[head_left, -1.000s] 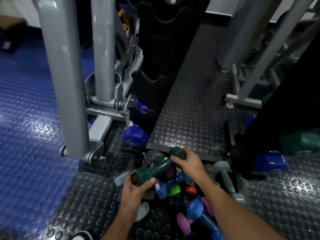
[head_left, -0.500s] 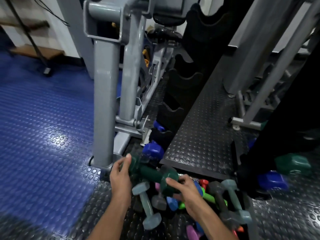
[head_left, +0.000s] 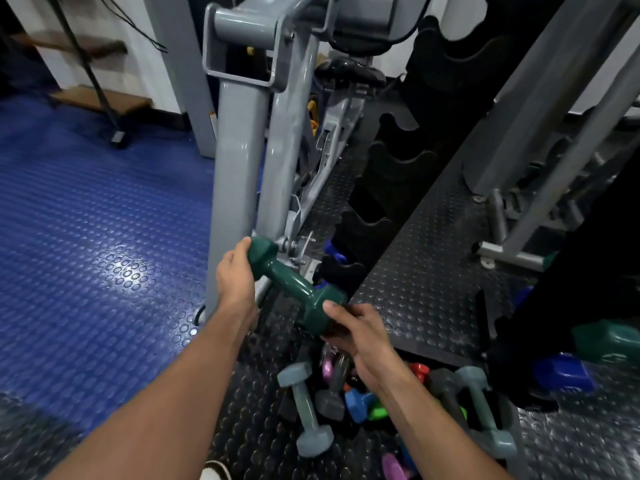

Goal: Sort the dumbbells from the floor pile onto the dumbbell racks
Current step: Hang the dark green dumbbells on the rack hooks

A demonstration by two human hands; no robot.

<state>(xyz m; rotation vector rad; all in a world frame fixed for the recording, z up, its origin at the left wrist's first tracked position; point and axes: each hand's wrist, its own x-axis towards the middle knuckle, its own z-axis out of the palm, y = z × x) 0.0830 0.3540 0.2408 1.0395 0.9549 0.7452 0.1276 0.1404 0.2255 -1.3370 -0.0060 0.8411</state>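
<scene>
Both hands hold a dark green dumbbell (head_left: 292,285) above the floor, tilted. My left hand (head_left: 235,277) grips its upper left head. My right hand (head_left: 360,332) grips its lower right head from below. Beneath my hands lies the floor pile (head_left: 349,400) of small dumbbells: grey-blue, grey, blue, pink, red, bright green. A black rack (head_left: 391,181) with curved cradles rises just beyond the held dumbbell; a blue dumbbell (head_left: 334,251) sits low in it. A second black rack (head_left: 595,258) stands at the right, with a green dumbbell (head_left: 609,342) and a blue dumbbell (head_left: 562,374) near its foot.
A grey machine frame (head_left: 242,161) stands right behind my left hand. Blue studded flooring (head_left: 97,244) spreads to the left, black studded mat (head_left: 426,271) lies between the racks. More grey machine legs (head_left: 512,251) stand at the back right.
The green dumbbell has been lifted out of the pile and carried up and left toward the black rack. My head has tilted up, so more of the rack and machine shows.
</scene>
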